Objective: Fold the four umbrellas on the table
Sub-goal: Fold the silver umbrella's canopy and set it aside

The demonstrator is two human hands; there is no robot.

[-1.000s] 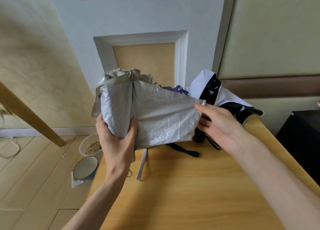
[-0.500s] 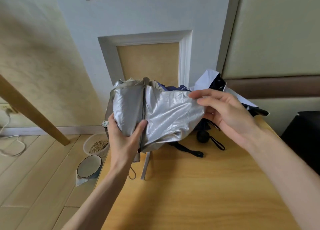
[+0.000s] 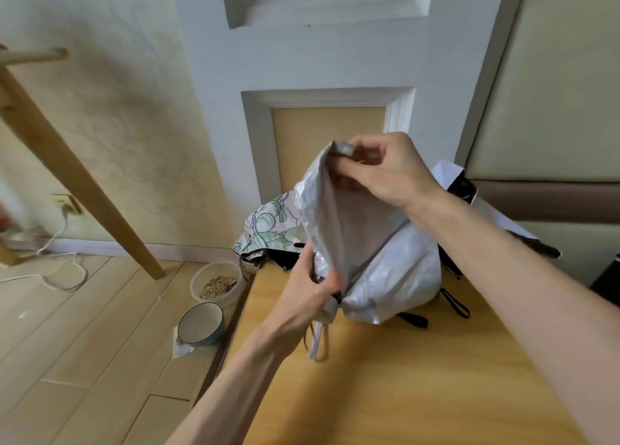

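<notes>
A silver umbrella (image 3: 375, 243) is held above the far part of the wooden table (image 3: 419, 384), its cloth bunched and hanging. My left hand (image 3: 308, 297) grips its lower end near the handle, where a strap dangles. My right hand (image 3: 385, 169) pinches a cloth edge with its rib tip and holds it up high. Behind it lie a floral umbrella (image 3: 268, 230) at the table's far left corner and a white-and-black umbrella (image 3: 469, 189) at the far right. A black strap (image 3: 453, 302) shows under the silver cloth.
On the floor to the left stand a clear tub of grain (image 3: 218, 283) and a white bowl (image 3: 200, 324). A slanted wooden leg (image 3: 77, 183) and a white cable (image 3: 60, 277) are further left. A panelled door (image 3: 328, 75) stands close behind the table. A dark object (image 3: 607, 277) sits at the right.
My right hand has lifted the cloth edge up and over toward the left, so the spread silver panel now hangs bunched. The view has tilted up, and the floral umbrella has come into sight.
</notes>
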